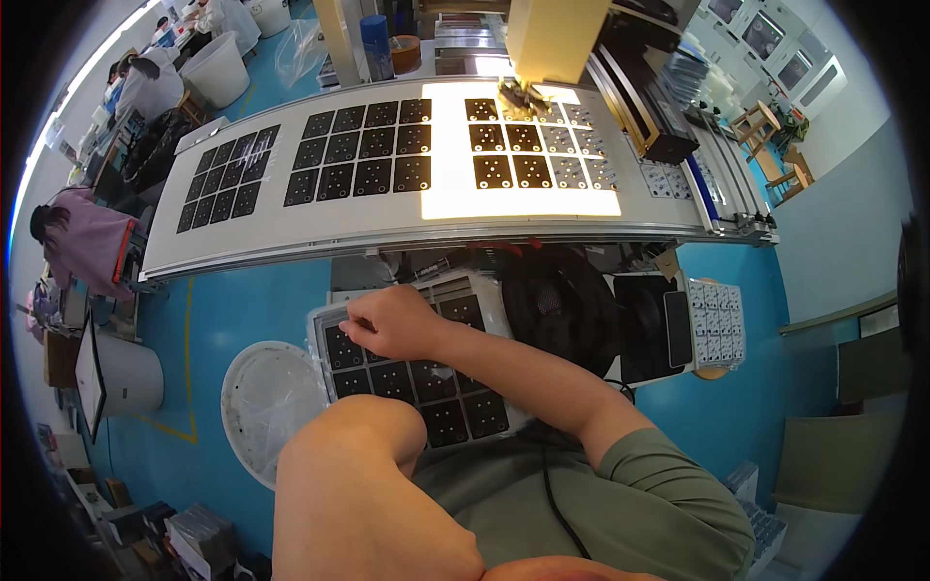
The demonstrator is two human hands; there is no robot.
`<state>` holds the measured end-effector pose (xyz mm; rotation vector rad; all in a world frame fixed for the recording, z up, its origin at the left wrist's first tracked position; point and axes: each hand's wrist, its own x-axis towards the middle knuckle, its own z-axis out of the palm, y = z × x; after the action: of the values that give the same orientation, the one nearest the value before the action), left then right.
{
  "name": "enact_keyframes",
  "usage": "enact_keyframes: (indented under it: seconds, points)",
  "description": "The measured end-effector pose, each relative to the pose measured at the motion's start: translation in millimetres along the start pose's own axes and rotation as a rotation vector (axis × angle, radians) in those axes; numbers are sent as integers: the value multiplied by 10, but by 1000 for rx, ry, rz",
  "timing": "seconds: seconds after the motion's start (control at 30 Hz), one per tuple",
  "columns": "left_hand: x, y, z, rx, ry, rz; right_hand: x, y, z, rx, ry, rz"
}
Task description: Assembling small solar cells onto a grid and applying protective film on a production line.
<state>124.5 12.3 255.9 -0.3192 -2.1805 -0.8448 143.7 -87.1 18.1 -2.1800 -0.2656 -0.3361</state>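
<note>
My right hand reaches across from the right, over the upper left part of a sheet of black square cards in front of me. Its fingers are curled together near the sheet's edge. What they pinch, if anything, is too small to make out. The cards carry small light dots, and clear plastic film shows along the sheet's left side. My left arm is bent sharply, its elbow beside the sheet's lower edge. The left hand itself does not show.
Beyond the sheet runs a white conveyor carrying more black card sheets, with a brightly lit section. A round white tub stands to the left. On the right are a phone and a tray of small parts. Other people sit far left.
</note>
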Motion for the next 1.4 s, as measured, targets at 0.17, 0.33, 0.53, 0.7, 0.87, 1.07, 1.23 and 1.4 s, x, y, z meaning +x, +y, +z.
enact_keyframes:
  seconds: [0.17,0.33,0.53,0.7,0.87,1.07,1.23,1.4]
  points:
    - [-22,15,30,-27,34,-30,4,-26,-10,15,10,-6]
    - [52,-18,-59,-31,111,36,-1,-8,-7,-1,8,-4]
    - [52,-13,-60,15,87,59,-1,-4,-4,-6,4,-1]
    - [40,-7,-33,3,110,69,-2,-9,-1,-6,14,-4]
    - [72,-16,-102,-7,144,52,-11,29,10,-22,14,1]
    - [38,-8,-69,5,101,32,-9,25,14,-36,9,-4]
    - [48,-12,-58,27,75,39,-2,16,9,-28,7,-8]
    - [12,-31,25,105,-144,136,-1,25,18,-22,-3,-1]
